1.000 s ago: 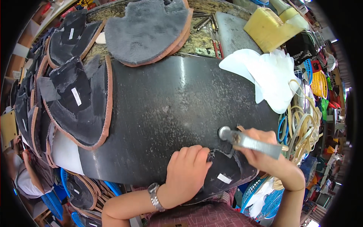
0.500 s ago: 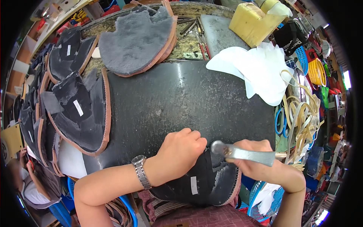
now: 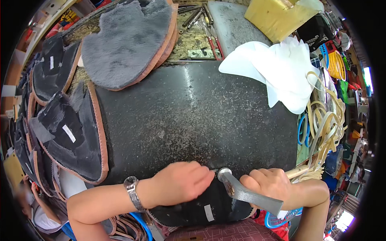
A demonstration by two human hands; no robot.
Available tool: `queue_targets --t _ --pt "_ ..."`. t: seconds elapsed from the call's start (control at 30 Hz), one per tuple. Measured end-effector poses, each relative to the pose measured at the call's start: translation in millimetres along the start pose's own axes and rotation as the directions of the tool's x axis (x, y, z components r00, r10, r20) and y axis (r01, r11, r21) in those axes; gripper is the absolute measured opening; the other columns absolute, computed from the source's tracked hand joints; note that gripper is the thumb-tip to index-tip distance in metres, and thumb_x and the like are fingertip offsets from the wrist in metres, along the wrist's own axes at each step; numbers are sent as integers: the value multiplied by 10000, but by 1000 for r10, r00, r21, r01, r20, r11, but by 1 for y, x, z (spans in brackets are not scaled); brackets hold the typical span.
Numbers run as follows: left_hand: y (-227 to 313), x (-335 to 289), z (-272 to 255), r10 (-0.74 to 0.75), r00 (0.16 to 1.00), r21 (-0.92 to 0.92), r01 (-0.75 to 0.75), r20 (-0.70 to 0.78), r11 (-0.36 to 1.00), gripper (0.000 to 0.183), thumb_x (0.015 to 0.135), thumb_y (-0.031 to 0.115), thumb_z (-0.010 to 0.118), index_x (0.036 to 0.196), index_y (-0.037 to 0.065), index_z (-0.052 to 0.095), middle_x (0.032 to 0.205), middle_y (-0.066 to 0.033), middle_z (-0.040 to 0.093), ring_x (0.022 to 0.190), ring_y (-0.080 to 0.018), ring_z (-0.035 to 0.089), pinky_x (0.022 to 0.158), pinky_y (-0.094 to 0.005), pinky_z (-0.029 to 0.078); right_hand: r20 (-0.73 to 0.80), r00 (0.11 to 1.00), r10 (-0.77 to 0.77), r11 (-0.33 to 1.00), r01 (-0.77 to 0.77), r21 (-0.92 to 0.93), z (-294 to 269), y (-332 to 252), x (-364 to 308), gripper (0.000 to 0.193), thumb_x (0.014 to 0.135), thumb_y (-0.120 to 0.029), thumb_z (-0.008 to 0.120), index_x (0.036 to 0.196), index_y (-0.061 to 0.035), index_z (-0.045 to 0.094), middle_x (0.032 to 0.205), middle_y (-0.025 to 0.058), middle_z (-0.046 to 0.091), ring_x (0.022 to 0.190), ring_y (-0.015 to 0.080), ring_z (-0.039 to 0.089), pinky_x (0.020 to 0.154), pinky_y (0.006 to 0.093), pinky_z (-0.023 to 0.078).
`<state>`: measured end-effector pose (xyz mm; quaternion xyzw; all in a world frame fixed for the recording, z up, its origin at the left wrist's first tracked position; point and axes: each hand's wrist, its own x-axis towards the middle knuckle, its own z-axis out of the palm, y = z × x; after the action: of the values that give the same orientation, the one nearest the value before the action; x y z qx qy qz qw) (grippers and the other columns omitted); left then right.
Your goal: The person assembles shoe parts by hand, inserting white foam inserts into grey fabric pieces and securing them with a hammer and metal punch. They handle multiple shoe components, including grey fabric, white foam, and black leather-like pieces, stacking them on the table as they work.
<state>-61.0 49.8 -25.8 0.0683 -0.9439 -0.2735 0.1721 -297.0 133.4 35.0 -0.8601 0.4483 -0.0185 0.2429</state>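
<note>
My right hand point(image 3: 269, 186) is wrapped round a hammer, its pale handle coming out past the wrist. The hammer's metal head point(image 3: 251, 195) has its round face beside my left fingertips. My left hand point(image 3: 187, 180) is closed, with fingers bent and pressed together; what they pinch is hidden. Under both hands, at the near edge of the dark work surface, lies a black curved piece like a shoe upper point(image 3: 181, 215), with a zigzag rim and a small white label. A steel watch point(image 3: 134, 193) is on my left wrist.
Similar black pieces with tan rims point(image 3: 68, 136) lie at left. Grey fluffy pieces point(image 3: 126, 44) sit far left. White sheets point(image 3: 277, 72), a yellow block point(image 3: 277, 18), pens and tools point(image 3: 201, 18) lie at the back. Cream strips point(image 3: 325, 124) hang at right. A person's arm point(image 3: 40, 201) shows lower left.
The view has shifted, so the work surface fills more of it. Both hands sit lower in the picture, and the hammer's round face is closer to my left fingertips, its head turned.
</note>
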Motion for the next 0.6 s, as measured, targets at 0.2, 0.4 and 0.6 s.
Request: queue_targets --t 0.2,0.4,0.6 --pt "8 -1 8 200 980 388 -190 13 902 242 715 113 604 868 -67 650 767 -77 582 692 -172 542 554 -249 414 -91 995 -32 999 30 -25 -8 11 5 272 675 -190 585 888 -42 506 632 30 429 505 146 536 418 268 447" --pt "11 -1 15 290 951 620 -291 105 729 196 760 110 580 850 -48 654 707 -62 570 647 -162 529 548 -251 390 -115 991 -63 995 54 -81 -19 9 19 275 658 -181 585 883 -42 510 632 19 426 503 129 527 410 259 435" --pt "15 -2 14 305 942 686 -315 141 656 163 762 110 584 822 -29 645 689 -55 568 625 -156 527 541 -255 389 -16 999 -44 994 43 -102 -18 1 23 250 664 -187 587 849 -50 489 625 12 422 509 135 528 400 261 426"
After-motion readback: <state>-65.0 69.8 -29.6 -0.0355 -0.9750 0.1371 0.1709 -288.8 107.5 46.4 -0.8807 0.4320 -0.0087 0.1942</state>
